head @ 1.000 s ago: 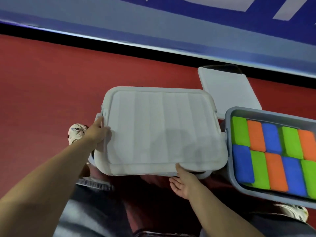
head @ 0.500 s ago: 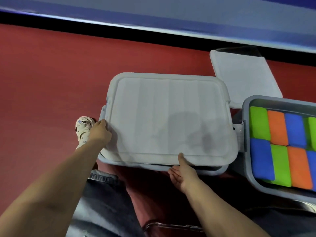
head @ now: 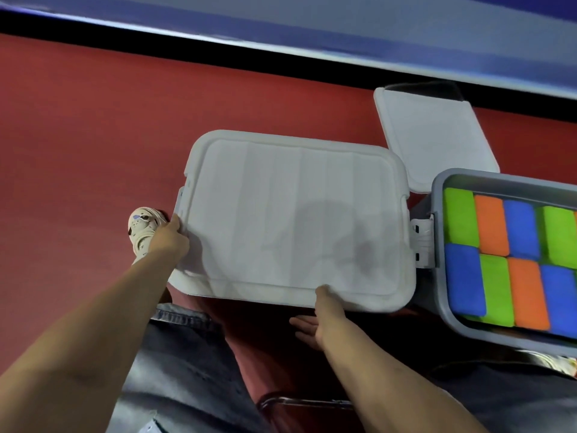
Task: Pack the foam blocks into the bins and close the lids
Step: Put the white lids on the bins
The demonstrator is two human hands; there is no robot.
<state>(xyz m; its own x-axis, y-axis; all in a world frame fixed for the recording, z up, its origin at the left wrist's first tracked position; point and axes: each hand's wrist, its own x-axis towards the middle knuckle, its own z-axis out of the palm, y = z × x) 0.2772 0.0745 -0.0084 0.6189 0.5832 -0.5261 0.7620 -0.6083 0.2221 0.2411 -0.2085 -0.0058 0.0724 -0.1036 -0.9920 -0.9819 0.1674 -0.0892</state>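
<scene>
A pale grey lid (head: pixel 290 214) lies flat over the bin in front of me and hides the bin beneath it. My left hand (head: pixel 167 237) grips the lid's left edge. My right hand (head: pixel 318 320) is at the lid's near edge, thumb pressed on top and fingers spread below the rim. To the right stands a second grey bin (head: pixel 437 245) with no lid on it, filled with green, orange and blue foam blocks (head: pixel 499 260) in two rows. A second pale lid (head: pixel 434 139) rests on the floor behind that bin.
Everything sits on a red floor (head: pixel 93 135) with a blue and black wall border (head: pixel 281 35) beyond. My shoe (head: pixel 140 228) is just left of the covered bin, and my knees in jeans (head: pixel 178 370) are below it. A white latch (head: pixel 421 242) shows between the bins.
The lid has dropped level onto the bin, so the bin's rim no longer shows under its near edge. My right hand's fingers have spread below the rim. The view shifted slightly.
</scene>
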